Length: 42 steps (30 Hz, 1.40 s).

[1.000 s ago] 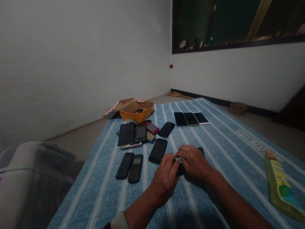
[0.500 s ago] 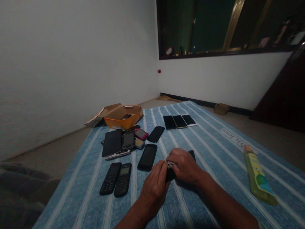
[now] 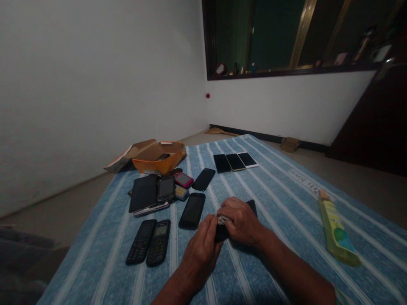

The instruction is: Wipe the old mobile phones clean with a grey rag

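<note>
Because the thin black phone (image 3: 252, 206) is stiff, slick and probably fragile, edge holds are advised; it is clasped over the blue striped towel (image 3: 280, 220) by the left hand (image 3: 200, 254) and right hand (image 3: 240, 220), a white scrap (image 3: 223, 219) pinched between them.

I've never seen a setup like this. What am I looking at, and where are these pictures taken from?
There's no machine here, just a person's left hand and right hand, filmed by a camera worn on their head and looking down. Together they hold a dark phone with a small pale scrap at its edge, too small to identify. On the blue striped cloth lie more mobile phones, including two keypad phones, plus an orange cardboard box and a yellow-green tube.
</note>
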{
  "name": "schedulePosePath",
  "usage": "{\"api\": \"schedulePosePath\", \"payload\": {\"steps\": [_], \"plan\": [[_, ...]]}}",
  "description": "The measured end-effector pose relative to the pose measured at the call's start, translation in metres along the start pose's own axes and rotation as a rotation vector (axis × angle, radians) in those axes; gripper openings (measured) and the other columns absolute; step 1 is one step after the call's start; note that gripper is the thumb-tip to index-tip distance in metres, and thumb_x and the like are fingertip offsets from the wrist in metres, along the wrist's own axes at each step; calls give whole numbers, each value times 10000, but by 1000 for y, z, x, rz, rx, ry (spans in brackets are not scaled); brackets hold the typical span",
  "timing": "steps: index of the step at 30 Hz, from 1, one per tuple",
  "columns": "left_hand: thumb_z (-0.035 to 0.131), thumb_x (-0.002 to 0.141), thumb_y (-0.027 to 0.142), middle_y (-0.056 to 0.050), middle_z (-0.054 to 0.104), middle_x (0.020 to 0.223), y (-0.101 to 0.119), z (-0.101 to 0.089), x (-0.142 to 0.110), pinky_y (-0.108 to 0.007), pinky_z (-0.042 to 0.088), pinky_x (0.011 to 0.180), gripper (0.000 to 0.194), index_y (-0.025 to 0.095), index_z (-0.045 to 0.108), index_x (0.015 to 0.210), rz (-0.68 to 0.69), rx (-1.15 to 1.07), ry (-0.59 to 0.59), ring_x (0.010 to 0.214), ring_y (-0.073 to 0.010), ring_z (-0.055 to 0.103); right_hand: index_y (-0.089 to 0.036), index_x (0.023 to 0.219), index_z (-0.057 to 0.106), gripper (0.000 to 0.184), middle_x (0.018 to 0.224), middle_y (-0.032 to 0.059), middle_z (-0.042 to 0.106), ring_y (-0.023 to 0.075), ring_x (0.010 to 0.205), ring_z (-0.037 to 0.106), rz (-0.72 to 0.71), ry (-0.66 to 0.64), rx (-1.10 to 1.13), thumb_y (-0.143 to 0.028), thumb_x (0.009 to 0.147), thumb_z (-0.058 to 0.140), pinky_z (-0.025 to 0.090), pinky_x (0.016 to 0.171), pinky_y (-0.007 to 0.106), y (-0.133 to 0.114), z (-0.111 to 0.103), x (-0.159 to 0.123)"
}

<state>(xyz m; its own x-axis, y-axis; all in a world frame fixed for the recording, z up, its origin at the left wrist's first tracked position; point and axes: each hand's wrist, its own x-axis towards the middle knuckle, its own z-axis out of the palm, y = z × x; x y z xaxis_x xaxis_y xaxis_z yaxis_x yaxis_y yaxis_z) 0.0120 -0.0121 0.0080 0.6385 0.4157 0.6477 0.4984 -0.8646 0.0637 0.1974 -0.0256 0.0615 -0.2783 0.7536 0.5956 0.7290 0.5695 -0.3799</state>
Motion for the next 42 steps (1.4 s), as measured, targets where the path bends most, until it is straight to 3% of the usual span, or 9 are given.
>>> {"api": "schedulePosePath", "payload": {"steps": [12, 21, 28, 33, 42], "plan": [[453, 956, 159, -214, 597, 1194, -17, 3, 5, -350, 591, 874, 572, 56, 255, 1483, 50, 182, 133, 1109, -274, 630, -185, 847, 632, 259, 826, 66, 582, 211, 800, 514, -83, 86, -41, -31, 714, 471, 429, 740, 341, 2, 14, 11], [418, 962, 179, -170, 568, 1236, -14, -6, 11, -351, 596, 849, 506, 161, 266, 1445, -69, -50, 3, 1122, -254, 630, -184, 873, 623, 241, 869, 77, 585, 221, 834, 506, -70, 75, -77, -42, 743, 477, 418, 766, 350, 2, 17, 8], [442, 913, 132, -110, 616, 1106, -10, -9, 13, -323, 599, 763, 497, 198, 310, 1388, -191, -218, -100, 997, -228, 667, -186, 858, 621, 223, 855, 74, 582, 215, 822, 499, -65, 66, -99, -51, 760, 472, 417, 761, 341, 0, 16, 6], [437, 924, 157, -101, 638, 1031, -11, -4, 9, -305, 593, 697, 500, 171, 286, 1401, -150, -122, -63, 884, -222, 686, -178, 842, 620, 222, 844, 75, 584, 215, 818, 495, -58, 63, -106, -46, 735, 477, 410, 757, 340, -2, 14, 6], [391, 957, 165, -141, 653, 1071, -13, 0, 6, -301, 599, 718, 557, 134, 192, 1476, -54, 18, 13, 906, -225, 695, -184, 794, 615, 139, 797, 57, 570, 209, 786, 460, -18, -36, -271, -68, 779, 541, 361, 722, 333, -6, 9, 6]]}}
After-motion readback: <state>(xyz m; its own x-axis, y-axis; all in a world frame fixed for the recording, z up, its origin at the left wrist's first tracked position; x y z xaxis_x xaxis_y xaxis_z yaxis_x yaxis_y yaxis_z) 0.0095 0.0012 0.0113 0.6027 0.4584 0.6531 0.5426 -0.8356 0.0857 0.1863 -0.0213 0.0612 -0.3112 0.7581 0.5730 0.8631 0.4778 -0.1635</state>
